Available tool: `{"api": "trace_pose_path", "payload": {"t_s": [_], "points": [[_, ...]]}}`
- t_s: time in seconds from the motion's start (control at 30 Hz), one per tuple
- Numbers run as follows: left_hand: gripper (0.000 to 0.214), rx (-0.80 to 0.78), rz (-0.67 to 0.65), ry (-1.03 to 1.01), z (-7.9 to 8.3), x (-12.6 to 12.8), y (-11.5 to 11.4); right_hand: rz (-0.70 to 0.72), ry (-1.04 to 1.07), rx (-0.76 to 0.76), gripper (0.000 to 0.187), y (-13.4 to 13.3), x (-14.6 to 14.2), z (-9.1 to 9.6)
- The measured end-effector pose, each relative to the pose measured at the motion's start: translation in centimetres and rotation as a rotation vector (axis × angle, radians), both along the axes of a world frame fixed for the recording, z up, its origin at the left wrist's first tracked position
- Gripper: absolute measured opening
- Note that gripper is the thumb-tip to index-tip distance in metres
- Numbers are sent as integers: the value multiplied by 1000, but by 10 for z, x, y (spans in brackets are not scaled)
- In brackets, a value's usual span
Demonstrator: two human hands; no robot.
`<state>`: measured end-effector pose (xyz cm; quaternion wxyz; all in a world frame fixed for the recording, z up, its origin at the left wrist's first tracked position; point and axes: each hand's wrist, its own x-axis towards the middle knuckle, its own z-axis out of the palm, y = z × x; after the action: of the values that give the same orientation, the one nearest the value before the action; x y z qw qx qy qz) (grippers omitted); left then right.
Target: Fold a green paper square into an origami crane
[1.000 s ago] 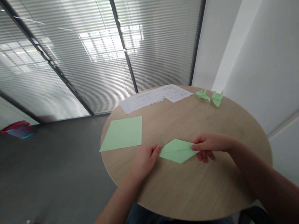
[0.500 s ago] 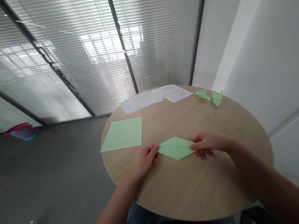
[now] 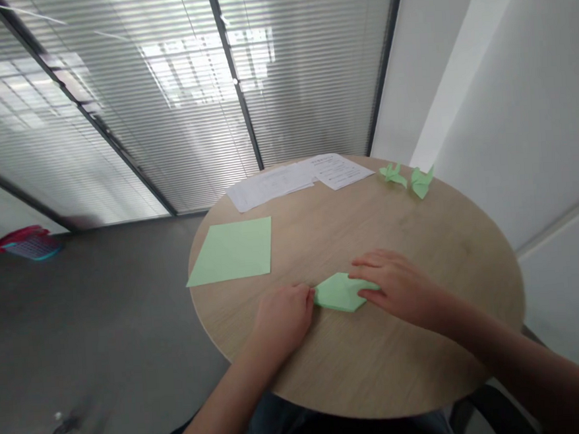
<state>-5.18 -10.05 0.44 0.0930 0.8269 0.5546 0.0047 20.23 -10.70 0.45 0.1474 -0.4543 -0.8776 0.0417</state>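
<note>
A folded light-green paper [image 3: 338, 291] lies on the round wooden table [image 3: 378, 356] near its front. My left hand [image 3: 284, 318] is curled, its fingertips pinching the paper's left corner. Over the paper's right part my right hand [image 3: 396, 285] lies flat with the fingers stretched out, pressing it down. Part of the paper is hidden under that hand.
A flat green square sheet [image 3: 232, 251] lies at the table's left. White printed sheets [image 3: 297, 179] rest at the far edge. Two folded green paper figures [image 3: 408, 179] stand at the far right. A red and blue basket [image 3: 23, 243] sits on the grey floor at left.
My right hand went from pinching the paper's right corner to lying flat over it. The paper looks more folded and smaller. The left hand stayed at the left corner.
</note>
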Motion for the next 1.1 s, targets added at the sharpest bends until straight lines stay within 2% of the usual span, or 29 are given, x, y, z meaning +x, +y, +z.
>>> {"api": "trace_pose_path", "payload": {"t_s": [0.23, 0.33, 0.5, 0.57, 0.6, 0.7, 0.73, 0.83, 0.97, 1.03, 1.1], "points": [[39, 16, -26, 112, 1, 4, -2, 194, 35, -15, 29, -9, 3, -22], [39, 42, -18, 106, 4, 4, -1, 227, -6, 35, 33, -9, 7, -30], [27, 247, 29, 67, 3, -3, -3, 262, -65, 122, 40, -13, 8, -32], [26, 336, -42, 52, -3, -4, -8, 258, -97, 142, 40, -15, 5, -31], [28, 357, -127, 36, -8, -4, -11, 254, -112, 150, 40, -16, 4, -30], [39, 279, -475, -31, -21, -1, -26, 240, -148, 146, 39, -20, -1, -28], [41, 226, -522, -54, -24, 0, -31, 234, -152, 137, 38, -20, -1, -28], [51, 84, -493, -113, -25, 2, -40, 230, -124, 82, 38, -22, 0, -24], [55, -1, -482, -155, -18, -4, -40, 218, 9, -93, 29, -16, 8, -15], [55, -3, -489, -158, -16, -7, -38, 122, 87, -144, 32, -9, 10, -12], [55, 9, -482, -151, -15, -10, -37, 7, 116, -118, 36, -1, 7, -13]]}}
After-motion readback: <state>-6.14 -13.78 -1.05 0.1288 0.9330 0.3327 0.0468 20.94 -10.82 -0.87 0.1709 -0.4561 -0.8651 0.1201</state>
